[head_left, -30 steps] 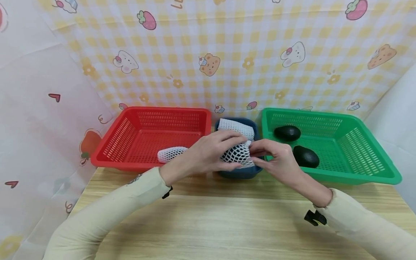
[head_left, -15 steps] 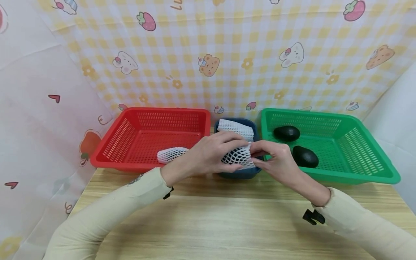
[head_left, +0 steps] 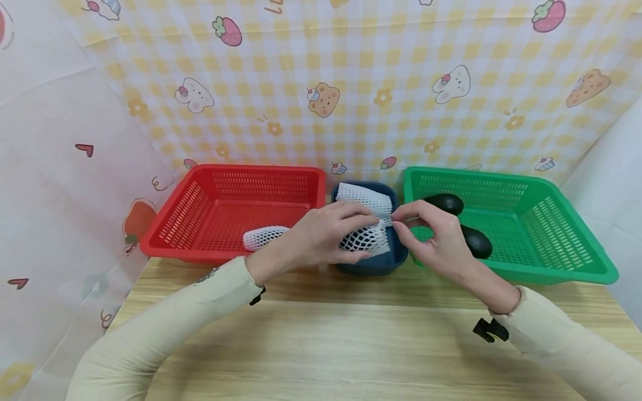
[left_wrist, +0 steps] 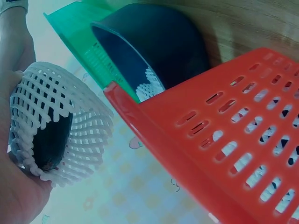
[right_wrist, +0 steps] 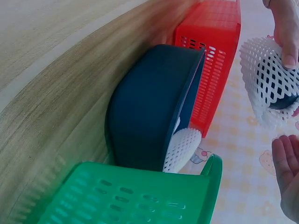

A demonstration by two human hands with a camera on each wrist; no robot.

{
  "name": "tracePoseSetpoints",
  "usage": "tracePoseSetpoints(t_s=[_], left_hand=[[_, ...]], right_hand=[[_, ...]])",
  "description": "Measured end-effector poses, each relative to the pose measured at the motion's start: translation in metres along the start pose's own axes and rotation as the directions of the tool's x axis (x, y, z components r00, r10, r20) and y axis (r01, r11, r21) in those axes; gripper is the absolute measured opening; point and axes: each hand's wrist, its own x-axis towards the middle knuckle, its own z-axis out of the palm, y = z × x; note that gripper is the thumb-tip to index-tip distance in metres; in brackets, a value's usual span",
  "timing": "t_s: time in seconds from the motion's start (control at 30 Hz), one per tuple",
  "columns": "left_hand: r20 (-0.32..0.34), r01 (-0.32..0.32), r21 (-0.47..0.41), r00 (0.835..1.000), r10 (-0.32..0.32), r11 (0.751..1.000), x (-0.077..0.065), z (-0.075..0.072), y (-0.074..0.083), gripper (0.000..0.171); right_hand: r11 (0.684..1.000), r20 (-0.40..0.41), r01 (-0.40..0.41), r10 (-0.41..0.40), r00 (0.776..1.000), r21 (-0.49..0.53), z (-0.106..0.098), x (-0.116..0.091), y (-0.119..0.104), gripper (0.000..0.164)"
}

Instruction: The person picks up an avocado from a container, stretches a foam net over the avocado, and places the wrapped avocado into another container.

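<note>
My left hand (head_left: pixel 326 234) grips a dark avocado (left_wrist: pixel 51 140) wrapped in a white foam net (head_left: pixel 365 239), over the dark blue bin (head_left: pixel 373 267). In the left wrist view, the avocado's end shows through the flared mouth of the net. My right hand (head_left: pixel 436 236) is just right of it, thumb and index fingertips close together and bent. The right wrist view shows a gap between the right fingers (right_wrist: pixel 286 154) and the net, with nothing held. More white foam nets (head_left: pixel 363 195) lie in the bin.
Left of the bin stands a red basket (head_left: pixel 233 259) with a net-wrapped piece (head_left: pixel 263 236) in it. At right is a green basket (head_left: pixel 551 273) holding two bare avocados (head_left: pixel 446 203), partly behind the right hand. All stand on a wooden table (head_left: pixel 351 345) before a checked cloth.
My right hand has come off the net's edge and moved slightly up and right. The left hand keeps its grip on the avocado almost in place.
</note>
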Motion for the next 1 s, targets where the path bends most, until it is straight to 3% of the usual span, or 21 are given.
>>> tracePoseSetpoints(t_s=[0.17,0.33,0.5,0.63,1.0], left_hand=[[-0.012,-0.008,0.018,1.000,0.009,1.000,0.000,0.001,0.002,0.057],[-0.010,-0.028,0.032,1.000,0.028,0.999,0.001,0.003,0.004,0.056],[0.013,-0.027,0.029,1.000,0.026,0.999,0.000,0.002,0.007,0.056],[0.036,-0.036,0.025,0.999,0.035,0.999,0.000,0.003,0.010,0.058],[0.073,-0.031,0.064,0.997,0.026,0.998,0.001,0.006,0.017,0.057]], right_hand=[[0.988,0.081,-0.144,0.140,0.987,0.052,0.003,0.001,-0.003,0.039],[0.959,0.222,-0.279,0.261,0.939,0.055,0.009,0.002,-0.006,0.054],[0.943,0.328,-0.328,0.290,0.899,0.065,0.015,0.004,-0.009,0.066],[0.927,0.357,-0.359,0.303,0.884,0.103,0.019,0.004,-0.013,0.068],[0.903,0.361,-0.411,0.344,0.867,0.128,0.021,0.004,-0.019,0.070]])
